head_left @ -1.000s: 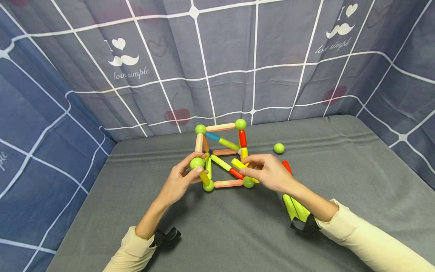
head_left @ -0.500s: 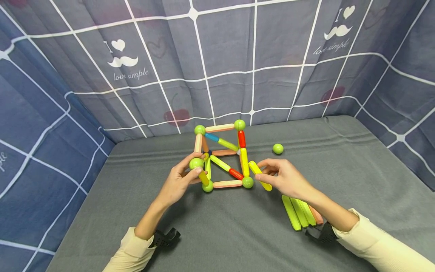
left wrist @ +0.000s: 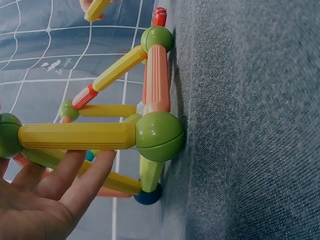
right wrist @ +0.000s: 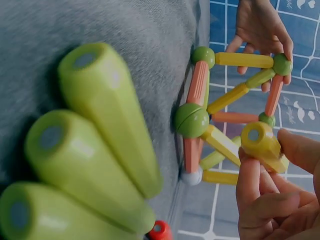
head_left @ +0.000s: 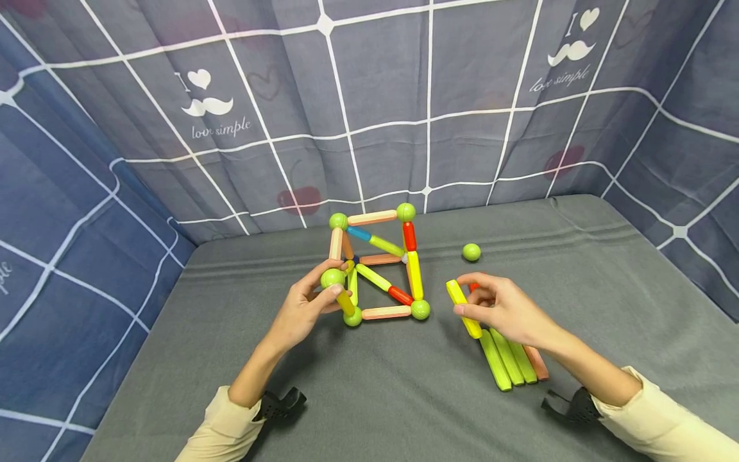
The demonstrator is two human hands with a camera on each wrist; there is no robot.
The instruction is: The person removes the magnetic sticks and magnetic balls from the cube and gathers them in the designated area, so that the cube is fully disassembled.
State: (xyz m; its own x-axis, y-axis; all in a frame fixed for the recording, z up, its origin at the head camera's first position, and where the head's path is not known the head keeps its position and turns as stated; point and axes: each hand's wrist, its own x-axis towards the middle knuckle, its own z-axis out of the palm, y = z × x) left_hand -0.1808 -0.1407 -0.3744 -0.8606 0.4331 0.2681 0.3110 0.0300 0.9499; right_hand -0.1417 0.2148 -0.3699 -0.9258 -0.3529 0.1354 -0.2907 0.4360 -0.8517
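A frame of magnetic sticks and balls (head_left: 387,312) stands on the grey cloth, with green balls at several corners and sticks in salmon, yellow, green, red and blue. At its near left corner, my left hand (head_left: 299,314) holds the upper green ball (head_left: 331,278) between thumb and fingers. Beneath that ball, a yellow stick (left wrist: 75,136) runs down to a lower green ball (left wrist: 160,136). To the right of the frame and apart from it, my right hand (head_left: 508,311) pinches a loose yellow magnetic stick (head_left: 464,309), whose round metal end faces the right wrist camera.
Several green sticks (head_left: 495,360) lie side by side below the right hand, with a salmon stick (head_left: 537,363) alongside. A loose green ball (head_left: 471,252) rests farther back. Something red (head_left: 475,286) shows partly behind the right hand. A checked curtain (head_left: 381,77) rises behind.
My right hand has drawn back to the right from the frame, carrying the yellow stick away from the near right corner. The left hand stays on its ball.
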